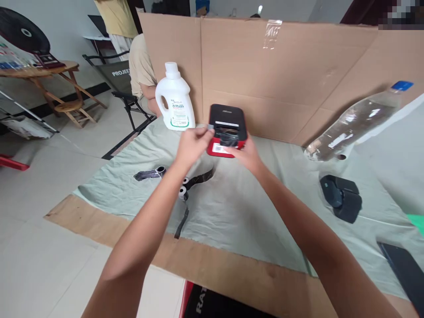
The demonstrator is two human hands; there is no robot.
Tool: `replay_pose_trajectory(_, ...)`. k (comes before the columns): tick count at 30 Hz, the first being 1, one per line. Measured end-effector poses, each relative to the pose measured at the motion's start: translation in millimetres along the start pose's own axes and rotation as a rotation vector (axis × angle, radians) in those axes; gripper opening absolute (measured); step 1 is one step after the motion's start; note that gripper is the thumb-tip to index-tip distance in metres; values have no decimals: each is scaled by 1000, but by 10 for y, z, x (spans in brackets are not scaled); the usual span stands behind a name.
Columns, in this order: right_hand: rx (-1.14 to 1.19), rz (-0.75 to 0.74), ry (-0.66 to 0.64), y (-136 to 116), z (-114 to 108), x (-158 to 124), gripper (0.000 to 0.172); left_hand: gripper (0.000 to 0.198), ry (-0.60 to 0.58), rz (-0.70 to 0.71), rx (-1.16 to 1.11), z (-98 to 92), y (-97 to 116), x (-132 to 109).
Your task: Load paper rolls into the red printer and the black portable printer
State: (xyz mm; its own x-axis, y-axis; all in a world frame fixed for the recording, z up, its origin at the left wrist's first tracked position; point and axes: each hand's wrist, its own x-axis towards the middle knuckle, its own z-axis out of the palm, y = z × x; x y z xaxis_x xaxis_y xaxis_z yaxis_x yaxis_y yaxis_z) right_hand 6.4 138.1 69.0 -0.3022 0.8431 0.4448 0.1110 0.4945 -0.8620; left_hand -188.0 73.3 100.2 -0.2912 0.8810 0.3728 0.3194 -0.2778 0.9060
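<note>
A small black and red printer (228, 118) is held up near the cardboard, with a dark strip hanging over its front slot and a white label on its red lower edge. Wrapped round its lower right corner, my right hand (247, 153) grips it, thumb at the front. My left hand (196, 140) is closed in a pinch at the printer's left side, on a small pale piece (210, 127) too small to name. Below on the cloth lie two small rolls with dark strips (183, 191) trailing from them, and another dark roll (150, 173) to their left.
A cardboard sheet (258, 70) stands behind the cloth-covered table (238, 212). A white jug (177, 99) stands at the back left. On the right are a large water bottle (357, 121), a black device (342, 198) and a phone (402, 269). Beyond are two people.
</note>
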Motion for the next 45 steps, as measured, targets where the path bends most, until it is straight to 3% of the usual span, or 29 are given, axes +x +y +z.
replay_pose_trajectory(3,-204,-61,157,-80,-652,-642,79,46,-131,56,54,605,302,-513)
replay_pose_trajectory(6,-298,18,290,54,-1133,-1351,82,42,-169,71,101,1121,349,-1059)
replay_pose_trajectory(8,-329,58,323,160,-1301,-1729,79,45,-189,79,139,1359,274,-1348)
replay_pose_trajectory(11,-347,70,311,229,-1356,-2057,77,49,-199,118,224,1534,106,-1615)
replay_pose_trajectory(17,-421,67,291,202,-1266,-2132,81,49,-185,165,261,1522,-110,-1746)
replay_pose_trajectory(21,-401,70,270,213,-1244,-2122,91,48,-179,188,273,1495,-158,-1761)
replay_pose_trajectory(30,-382,87,269,258,-1202,-2198,96,44,-91,281,284,1486,-213,-1766)
replay_pose_trajectory(33,-498,-9,267,285,-1235,-2238,107,36,-40,411,256,1457,-189,-1742)
replay_pose_trajectory(36,-585,-79,252,284,-1285,-2265,108,27,-74,538,200,1454,-166,-1741)
replay_pose_trajectory(42,-582,-51,235,261,-1355,-2254,102,32,-72,290,79,1532,-157,-1787)
replay_pose_trajectory(45,-549,-43,220,254,-1382,-2219,99,34,-78,259,72,1540,-171,-1768)
